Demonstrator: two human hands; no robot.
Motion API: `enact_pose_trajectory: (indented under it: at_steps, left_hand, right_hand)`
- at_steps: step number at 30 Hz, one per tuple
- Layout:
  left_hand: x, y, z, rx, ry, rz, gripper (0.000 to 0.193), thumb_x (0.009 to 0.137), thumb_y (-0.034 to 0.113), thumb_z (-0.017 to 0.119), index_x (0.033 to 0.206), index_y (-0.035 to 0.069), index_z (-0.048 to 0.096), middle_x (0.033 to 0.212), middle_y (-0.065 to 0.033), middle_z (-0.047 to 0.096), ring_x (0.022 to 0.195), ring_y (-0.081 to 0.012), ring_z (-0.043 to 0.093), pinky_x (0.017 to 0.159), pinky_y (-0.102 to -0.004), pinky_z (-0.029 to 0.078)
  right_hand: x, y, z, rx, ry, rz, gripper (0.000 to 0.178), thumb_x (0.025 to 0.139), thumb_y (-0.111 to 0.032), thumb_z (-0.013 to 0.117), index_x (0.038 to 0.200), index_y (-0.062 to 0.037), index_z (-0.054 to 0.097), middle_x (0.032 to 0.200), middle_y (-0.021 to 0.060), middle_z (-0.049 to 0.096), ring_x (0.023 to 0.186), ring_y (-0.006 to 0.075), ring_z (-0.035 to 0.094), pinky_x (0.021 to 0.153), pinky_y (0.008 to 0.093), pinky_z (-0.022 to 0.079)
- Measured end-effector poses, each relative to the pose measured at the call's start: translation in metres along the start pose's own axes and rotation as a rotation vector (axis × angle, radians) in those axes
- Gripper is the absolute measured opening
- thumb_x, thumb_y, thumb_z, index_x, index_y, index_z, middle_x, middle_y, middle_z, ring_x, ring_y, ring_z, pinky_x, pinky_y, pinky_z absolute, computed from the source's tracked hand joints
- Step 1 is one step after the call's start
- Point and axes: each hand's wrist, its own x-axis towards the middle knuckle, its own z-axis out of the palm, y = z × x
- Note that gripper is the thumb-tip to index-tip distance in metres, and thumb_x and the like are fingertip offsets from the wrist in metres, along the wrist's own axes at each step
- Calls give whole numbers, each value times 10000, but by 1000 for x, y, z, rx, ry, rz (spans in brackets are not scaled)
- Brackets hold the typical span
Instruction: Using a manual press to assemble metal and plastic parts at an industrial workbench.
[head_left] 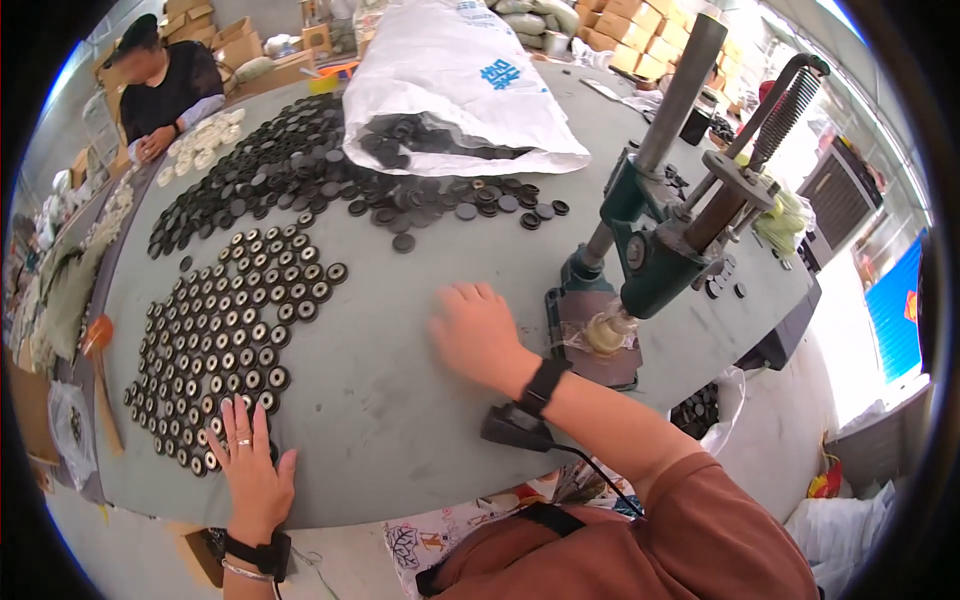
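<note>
My left hand [252, 470] lies with fingers spread and stretched over the near edge of a flat layout of round black discs with metal rings in their centres [212, 355]. Its fingertips touch or rest just over the nearest discs. Toward the middle of the grey table [370, 350], my right hand [480, 335] is blurred by motion, and I cannot make out whether anything is in its fingers. Just right of that hand stands a green hand press [655, 265] with a steel column and a spring. Something pale, wrapped in clear plastic [608, 330], sits under its head.
A large pile of black discs [265, 165] spreads across the far table, beside an open white sack [455, 85] holding more. An orange-headed mallet [100, 345] lies at the left edge. Another person [160, 85] sits at the far left near white pieces [205, 140].
</note>
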Motion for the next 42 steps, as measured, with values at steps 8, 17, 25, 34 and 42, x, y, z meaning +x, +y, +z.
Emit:
enact_pose_trajectory:
  at_steps: [8, 17, 25, 34, 42]
  left_hand:
    - [0, -4, 8, -101, 265, 115, 570, 803, 244, 512, 1259, -60, 354, 1364, -223, 319, 1303, -386, 227, 1061, -537, 72]
    - [1, -3, 13, -125, 242, 120, 471, 841, 241, 444, 1199, -63, 409, 1328, -221, 370, 1278, -389, 274, 1058, -524, 113]
    - [0, 6, -1, -73, 214, 177, 440, 817, 192, 478, 1176, -56, 419, 1308, -226, 387, 1260, -398, 300, 1047, -526, 161]
    - [96, 117, -20, -790, 161, 445, 247, 708, 61, 635, 934, -25, 589, 1022, -180, 606, 948, -335, 585, 823, -380, 460]
    - [149, 121, 25, -1364, 9, 66, 127, 839, 42, 555, 926, -13, 629, 910, -89, 643, 838, -147, 603, 751, -264, 469]
  right_hand:
    - [48, 33, 22, 43, 31, 212, 271, 773, -187, 581, 986, -24, 535, 932, 138, 564, 918, 319, 511, 759, 404, 439]
    - [117, 59, 62, -289, 32, 102, 214, 787, -133, 502, 971, -52, 573, 983, 92, 591, 979, 262, 506, 786, 404, 416]
    - [99, 70, 57, 35, 353, 224, 189, 759, -220, 581, 905, -106, 613, 940, 64, 582, 963, 256, 497, 791, 420, 390]
    - [160, 115, 41, -352, 90, 650, 291, 774, -334, 597, 926, -95, 664, 1012, 88, 559, 1033, 273, 472, 833, 453, 353]
    - [176, 141, 29, -342, -169, 499, 292, 719, -237, 604, 972, -100, 653, 1022, 86, 606, 1043, 251, 494, 840, 463, 359]
